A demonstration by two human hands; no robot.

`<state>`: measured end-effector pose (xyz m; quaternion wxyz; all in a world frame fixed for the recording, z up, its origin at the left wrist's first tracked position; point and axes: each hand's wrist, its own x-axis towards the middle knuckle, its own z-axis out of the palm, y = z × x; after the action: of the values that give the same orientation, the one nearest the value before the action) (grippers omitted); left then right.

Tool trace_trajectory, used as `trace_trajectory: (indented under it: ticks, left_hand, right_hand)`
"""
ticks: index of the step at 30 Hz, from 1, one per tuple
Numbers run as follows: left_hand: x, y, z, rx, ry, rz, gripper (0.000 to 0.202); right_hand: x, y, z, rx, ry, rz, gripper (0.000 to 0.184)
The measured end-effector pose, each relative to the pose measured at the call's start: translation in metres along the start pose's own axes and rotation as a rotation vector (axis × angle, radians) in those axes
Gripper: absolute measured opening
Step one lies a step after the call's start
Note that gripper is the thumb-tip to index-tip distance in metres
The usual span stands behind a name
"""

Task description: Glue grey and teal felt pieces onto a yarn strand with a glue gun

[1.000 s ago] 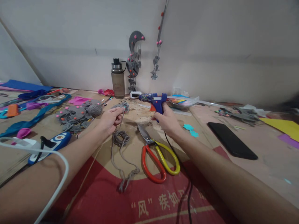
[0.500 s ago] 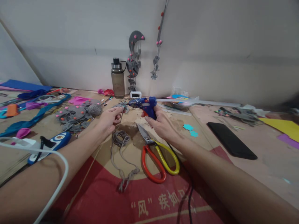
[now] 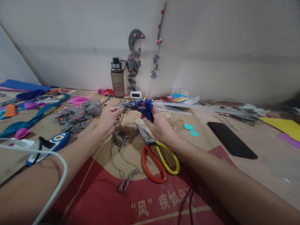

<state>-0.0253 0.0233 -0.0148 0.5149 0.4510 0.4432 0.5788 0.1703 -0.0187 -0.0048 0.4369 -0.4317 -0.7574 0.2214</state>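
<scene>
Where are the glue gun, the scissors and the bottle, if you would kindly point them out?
Glue gun (image 3: 146, 108): head view, on its blue body.
Scissors (image 3: 149, 141): head view, at the pivot between blades and handles.
Bottle (image 3: 117, 82): head view, on the middle of its body.

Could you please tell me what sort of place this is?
Probably a craft workspace: the right hand holds a blue glue gun, large scissors lie beside coiled gray cord, and pink-dotted gray decorations hang against the wall.

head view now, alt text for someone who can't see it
The right hand holds a blue glue gun pointed toward the left hand, which holds grey cord. Scissors with red and yellow handles lie below on cardboard.
</scene>
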Motion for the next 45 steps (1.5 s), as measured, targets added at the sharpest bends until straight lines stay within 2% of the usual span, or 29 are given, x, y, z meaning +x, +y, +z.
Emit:
trace_trajectory:
  ticks: [7, 12, 14, 16, 19, 21, 23, 25, 27, 29, 31, 34, 37, 39, 41, 45]
  left_hand:
    - [-0.002, 0.003, 0.004, 0.011, 0.075, -0.001, 0.021]
    - [0.001, 0.001, 0.000, -0.017, 0.037, -0.012, 0.022]
    - [0.002, 0.001, -0.001, -0.030, 0.036, -0.010, 0.023]
    - [0.003, 0.000, -0.002, -0.025, 0.047, -0.004, 0.023]
    - [0.003, -0.002, -0.001, 0.011, 0.066, 0.037, 0.023]
    - [0.003, -0.005, 0.001, 0.059, 0.074, 0.105, 0.021]
    - [0.000, -0.005, 0.003, 0.149, 0.093, 0.191, 0.018]
    - [-0.005, -0.002, 0.005, 0.287, 0.119, 0.275, 0.016]
    - [-0.013, 0.004, 0.009, 0.452, 0.141, 0.358, 0.016]
    - [-0.020, 0.010, 0.012, 0.609, 0.152, 0.450, 0.014]
    - [-0.025, 0.014, 0.014, 0.731, 0.159, 0.573, 0.013]
    - [-0.027, 0.012, 0.015, 0.846, 0.119, 0.759, 0.013]
    - [-0.027, 0.009, 0.013, 0.903, 0.079, 0.864, 0.015]
    - [-0.028, 0.010, 0.013, 0.901, 0.082, 0.845, 0.016]
    - [-0.030, 0.014, 0.014, 0.853, 0.098, 0.741, 0.016]
    - [-0.031, 0.020, 0.016, 0.669, 0.127, 0.508, 0.014]
  right_hand:
    - [-0.002, 0.001, 0.001, -0.082, -0.007, 0.018, 0.023]
    - [0.002, 0.005, 0.003, 0.060, 0.065, 0.015, 0.022]
    - [0.006, 0.011, 0.002, 0.188, 0.112, 0.105, 0.023]
    - [0.011, 0.021, -0.002, 0.253, 0.137, 0.263, 0.026]
    - [0.018, 0.043, -0.011, 0.057, 0.115, 0.439, 0.019]
    - [0.019, 0.057, -0.017, -0.163, 0.013, 0.486, 0.010]
    - [0.018, 0.068, -0.020, -0.362, -0.078, 0.489, 0.014]
    - [0.015, 0.070, -0.022, -0.512, -0.019, 0.432, 0.019]
    - [0.012, 0.064, -0.019, -0.564, 0.151, 0.317, 0.019]
    - [0.011, 0.049, -0.013, -0.432, 0.261, 0.218, 0.017]
    - [0.010, 0.028, -0.001, -0.076, 0.219, 0.193, 0.018]
    - [0.009, -0.001, 0.021, 0.616, 0.114, 0.292, 0.033]
    - [0.009, -0.018, 0.036, 0.983, 0.024, 0.417, 0.047]
    - [0.012, -0.024, 0.039, 1.076, -0.051, 0.455, 0.048]
    - [0.015, -0.025, 0.040, 1.067, -0.091, 0.455, 0.042]
    - [0.023, -0.018, 0.042, 0.750, 0.062, 0.394, 0.027]
